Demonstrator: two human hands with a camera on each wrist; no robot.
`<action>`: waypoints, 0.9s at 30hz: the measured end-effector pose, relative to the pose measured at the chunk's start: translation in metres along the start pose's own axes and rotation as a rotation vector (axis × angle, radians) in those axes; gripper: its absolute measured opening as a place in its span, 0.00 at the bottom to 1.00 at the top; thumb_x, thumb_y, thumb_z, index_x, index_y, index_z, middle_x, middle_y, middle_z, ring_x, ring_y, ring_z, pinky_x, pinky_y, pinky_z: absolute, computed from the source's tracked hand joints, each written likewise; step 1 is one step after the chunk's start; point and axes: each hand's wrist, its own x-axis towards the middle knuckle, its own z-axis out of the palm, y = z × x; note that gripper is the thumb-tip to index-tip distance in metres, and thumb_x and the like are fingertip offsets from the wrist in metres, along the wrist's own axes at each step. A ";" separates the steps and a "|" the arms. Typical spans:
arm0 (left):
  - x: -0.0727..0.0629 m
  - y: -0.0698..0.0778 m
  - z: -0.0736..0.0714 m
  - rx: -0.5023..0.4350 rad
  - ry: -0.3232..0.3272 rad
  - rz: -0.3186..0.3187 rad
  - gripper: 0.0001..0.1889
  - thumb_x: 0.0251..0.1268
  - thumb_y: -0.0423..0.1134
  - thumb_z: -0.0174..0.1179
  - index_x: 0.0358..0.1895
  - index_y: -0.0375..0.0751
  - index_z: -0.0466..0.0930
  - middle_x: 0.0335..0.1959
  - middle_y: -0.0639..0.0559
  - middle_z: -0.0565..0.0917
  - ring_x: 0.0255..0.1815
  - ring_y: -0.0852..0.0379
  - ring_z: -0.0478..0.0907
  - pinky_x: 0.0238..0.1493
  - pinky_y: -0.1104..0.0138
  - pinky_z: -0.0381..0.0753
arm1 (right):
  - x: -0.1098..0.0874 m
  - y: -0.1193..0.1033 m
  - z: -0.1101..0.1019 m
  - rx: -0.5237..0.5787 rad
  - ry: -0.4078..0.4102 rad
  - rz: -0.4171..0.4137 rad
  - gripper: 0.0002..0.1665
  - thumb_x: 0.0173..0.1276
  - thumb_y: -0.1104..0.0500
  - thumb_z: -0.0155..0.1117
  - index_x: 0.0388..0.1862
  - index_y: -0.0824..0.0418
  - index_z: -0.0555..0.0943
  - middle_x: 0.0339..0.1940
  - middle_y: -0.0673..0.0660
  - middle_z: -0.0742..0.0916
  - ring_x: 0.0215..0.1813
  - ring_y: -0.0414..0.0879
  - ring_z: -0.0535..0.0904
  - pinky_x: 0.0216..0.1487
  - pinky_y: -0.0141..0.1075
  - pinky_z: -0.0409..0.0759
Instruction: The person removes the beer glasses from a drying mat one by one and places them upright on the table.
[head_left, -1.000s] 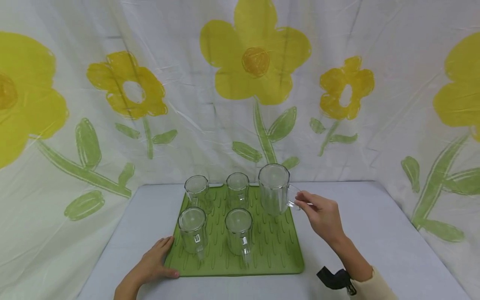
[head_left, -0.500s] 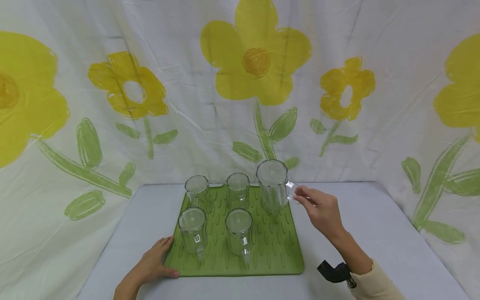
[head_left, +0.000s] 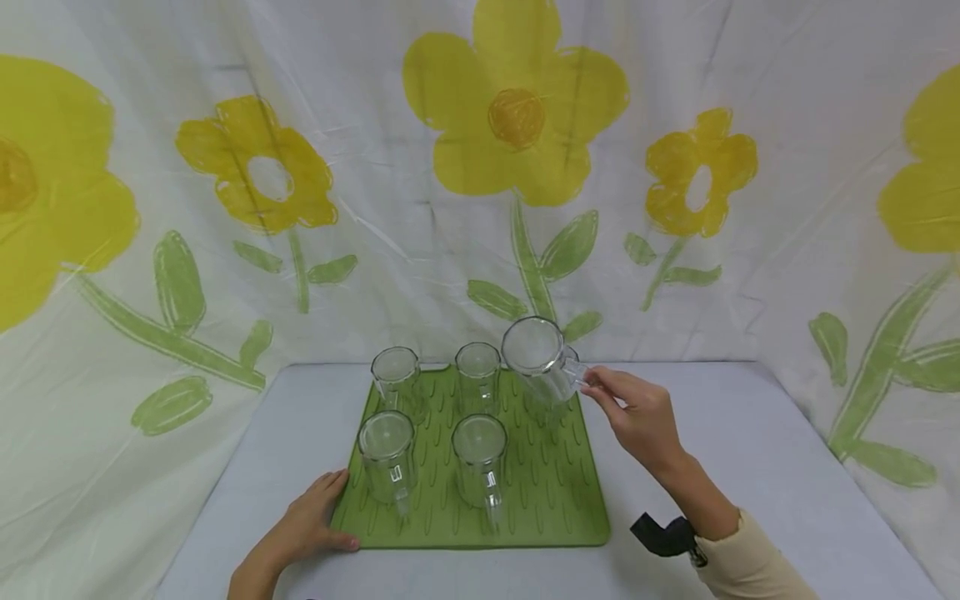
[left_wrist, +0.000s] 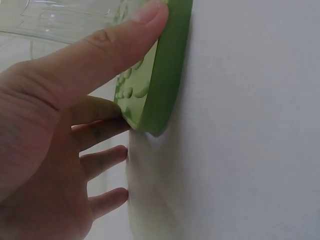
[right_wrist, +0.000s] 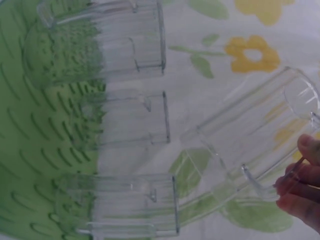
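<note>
My right hand (head_left: 633,412) pinches the handle of a clear glass mug (head_left: 531,343), its fingers curled round the handle in the right wrist view. That mug is tilted, raised at the back right of a green ridged mat (head_left: 555,500). Just behind and below it, partly hidden, shows another glass mug (head_left: 572,357). Two mugs stand at the front, one left (head_left: 386,458) and one middle (head_left: 480,458); two more stand behind, left (head_left: 396,379) and middle (head_left: 477,379). At the mat's front left corner my left hand (head_left: 303,517) rests, thumb and fingers touching its edges (left_wrist: 165,75).
The mat lies on a white table (head_left: 765,467). A white cloth with yellow flowers (head_left: 516,121) hangs close behind it. A black strap (head_left: 663,535) sits by the right sleeve (head_left: 750,558).
My right hand has drawn the mug up and slightly left and tilted it, uncovering part of the mug behind. My left hand stays at the mat's corner.
</note>
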 end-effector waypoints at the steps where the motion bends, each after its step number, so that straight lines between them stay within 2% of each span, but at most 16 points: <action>1: 0.000 0.000 -0.001 -0.004 -0.002 0.002 0.60 0.29 0.51 0.81 0.68 0.21 0.61 0.69 0.26 0.65 0.71 0.24 0.57 0.67 0.33 0.62 | 0.000 0.000 0.000 -0.009 -0.001 -0.007 0.16 0.44 0.73 0.76 0.35 0.66 0.87 0.30 0.58 0.90 0.30 0.46 0.87 0.30 0.28 0.84; 6: -0.004 -0.002 -0.006 -0.077 -0.009 0.016 0.58 0.34 0.49 0.80 0.69 0.20 0.59 0.70 0.23 0.62 0.71 0.22 0.54 0.68 0.33 0.59 | 0.001 -0.001 0.002 -0.024 0.024 -0.060 0.18 0.42 0.73 0.77 0.36 0.69 0.87 0.31 0.61 0.90 0.31 0.50 0.88 0.29 0.34 0.85; 9: -0.006 -0.005 -0.013 -0.136 -0.014 -0.013 0.56 0.41 0.50 0.77 0.71 0.22 0.57 0.71 0.23 0.58 0.72 0.23 0.52 0.69 0.34 0.57 | 0.002 0.000 0.002 -0.030 0.026 -0.091 0.11 0.58 0.63 0.72 0.37 0.70 0.87 0.31 0.62 0.90 0.32 0.51 0.88 0.29 0.37 0.85; 11: -0.006 -0.005 -0.019 -0.156 -0.020 -0.054 0.53 0.48 0.51 0.74 0.71 0.23 0.56 0.72 0.22 0.57 0.72 0.23 0.52 0.69 0.34 0.57 | 0.003 0.001 0.002 -0.043 0.019 -0.103 0.17 0.68 0.54 0.64 0.37 0.69 0.87 0.31 0.62 0.90 0.32 0.51 0.88 0.28 0.38 0.84; 13: -0.004 -0.005 -0.027 -0.166 -0.025 -0.111 0.50 0.55 0.53 0.69 0.73 0.25 0.54 0.73 0.23 0.55 0.73 0.23 0.50 0.69 0.34 0.58 | 0.003 0.002 0.002 -0.053 0.018 -0.114 0.25 0.73 0.47 0.55 0.37 0.69 0.87 0.30 0.62 0.90 0.31 0.51 0.88 0.28 0.38 0.84; 17: -0.002 -0.001 -0.043 -0.164 -0.001 -0.182 0.45 0.66 0.56 0.59 0.73 0.27 0.53 0.74 0.24 0.54 0.74 0.24 0.50 0.69 0.34 0.60 | 0.006 0.001 0.003 -0.065 0.026 -0.140 0.25 0.73 0.47 0.55 0.36 0.68 0.86 0.29 0.61 0.90 0.31 0.51 0.87 0.28 0.38 0.84; 19: -0.001 0.002 -0.051 -0.185 0.037 -0.178 0.42 0.68 0.55 0.57 0.73 0.27 0.54 0.74 0.24 0.55 0.74 0.24 0.51 0.69 0.34 0.61 | 0.007 0.000 0.004 -0.064 0.033 -0.155 0.25 0.73 0.47 0.55 0.36 0.68 0.86 0.29 0.61 0.90 0.30 0.51 0.87 0.27 0.38 0.84; 24: 0.000 0.015 -0.066 -0.322 0.144 -0.098 0.37 0.72 0.53 0.53 0.72 0.29 0.58 0.73 0.29 0.62 0.73 0.29 0.58 0.70 0.41 0.64 | 0.009 -0.003 0.004 -0.068 0.043 -0.188 0.26 0.74 0.48 0.54 0.35 0.69 0.87 0.27 0.61 0.89 0.27 0.50 0.86 0.24 0.36 0.82; 27: 0.002 0.027 -0.075 -0.384 0.174 -0.073 0.36 0.73 0.54 0.52 0.73 0.31 0.59 0.73 0.32 0.63 0.73 0.30 0.60 0.70 0.43 0.65 | 0.012 -0.004 0.004 -0.070 0.050 -0.211 0.25 0.74 0.49 0.54 0.34 0.69 0.86 0.27 0.61 0.89 0.27 0.49 0.85 0.24 0.36 0.82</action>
